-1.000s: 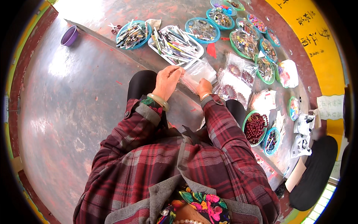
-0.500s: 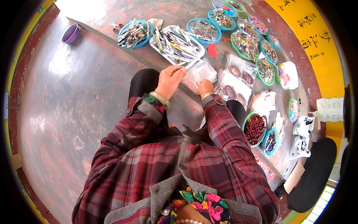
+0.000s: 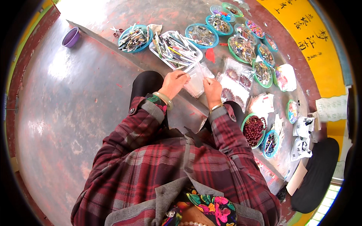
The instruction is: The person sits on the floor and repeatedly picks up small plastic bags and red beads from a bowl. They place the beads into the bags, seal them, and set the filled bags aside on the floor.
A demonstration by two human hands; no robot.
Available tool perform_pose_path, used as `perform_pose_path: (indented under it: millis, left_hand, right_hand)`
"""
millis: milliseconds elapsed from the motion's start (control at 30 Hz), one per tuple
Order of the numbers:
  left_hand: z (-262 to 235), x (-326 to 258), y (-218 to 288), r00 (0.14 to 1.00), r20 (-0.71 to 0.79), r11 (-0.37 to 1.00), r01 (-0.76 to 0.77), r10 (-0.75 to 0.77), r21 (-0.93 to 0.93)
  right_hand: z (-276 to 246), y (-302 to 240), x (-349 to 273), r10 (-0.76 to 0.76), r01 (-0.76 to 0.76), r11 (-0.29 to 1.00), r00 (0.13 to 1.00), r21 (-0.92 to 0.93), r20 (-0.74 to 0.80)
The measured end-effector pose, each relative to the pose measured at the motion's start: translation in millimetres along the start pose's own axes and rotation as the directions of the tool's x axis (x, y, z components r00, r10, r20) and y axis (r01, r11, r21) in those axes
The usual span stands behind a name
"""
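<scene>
Clear plastic film, faintly pinkish: the bag lies flat-looking between the two hands, near the knees. One bag or several in layers, cannot tell.

Right hand: thumb and forefinger closed on a narrow strip of film at the bag's right edge, other fingers curled in. Left hand: fingers bent inward at the bag's left edge; whether the tips meet, or catch any film, cannot tell.

Handling (judged): very light, limp, slick. Layers would probably cling to one another; thin film could crease or tear under a hard pull. Best hold is a corner or single edge, pinched lightly with dry fingertips.

Outward: white tray of pens just beyond the bag; blue basket with more pens to its left, scissors beside that. Bagged bracelets right of the right hand; pale packets nearer the body, dark red beads nearer still.

Hard to make out: left fingertips turned away; the bag's mouth indistinct, film pale against the floor. Right knee partly behind the forearm. Small goods in the farther baskets too fine to sort. Black shape at lower right: unidentified.
</scene>
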State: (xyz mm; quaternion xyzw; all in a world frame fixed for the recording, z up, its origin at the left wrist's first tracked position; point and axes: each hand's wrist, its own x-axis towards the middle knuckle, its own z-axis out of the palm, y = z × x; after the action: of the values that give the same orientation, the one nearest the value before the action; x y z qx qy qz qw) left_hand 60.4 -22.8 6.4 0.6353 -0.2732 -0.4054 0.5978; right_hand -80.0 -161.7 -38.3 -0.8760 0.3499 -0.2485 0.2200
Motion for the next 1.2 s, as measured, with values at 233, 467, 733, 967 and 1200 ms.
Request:
perform_pose_path:
  millis: [233,467,733,967,1200]
  left_hand:
    - [27.2,-15.2,-1.7,0.963,0.246,0.988,0.073,-0.105,0.137]
    - [39.3,-24.4,-13.3,0.943,0.292,0.982,0.184,-0.163,-0.045]
    - [48.9,-24.5,-23.4,0.929,0.352,0.979,0.164,-0.111,-0.124]
    - [48.5,-25.6,-18.3,0.924,0.362,0.977,0.175,-0.121,-0.12]
    - [49.9,-24.0,-16.0,0.925,0.355,0.972,0.193,-0.135,-0.134]
  right_hand:
    - [-35.5,-33.2,-65.0,-0.234,0.24,0.97,0.963,0.028,-0.132]
    - [-48.5,-35.0,-80.7,-0.271,0.27,0.962,0.949,-0.026,-0.16]
    - [-48.6,-24.3,-85.9,-0.088,0.117,0.961,0.988,0.25,-0.126]
    - [-34.5,-4.7,-84.1,0.019,0.01,0.924,0.997,0.383,-0.072]
    - [-38.0,-9.5,-81.7,0.197,-0.204,0.792,0.978,0.576,0.075]
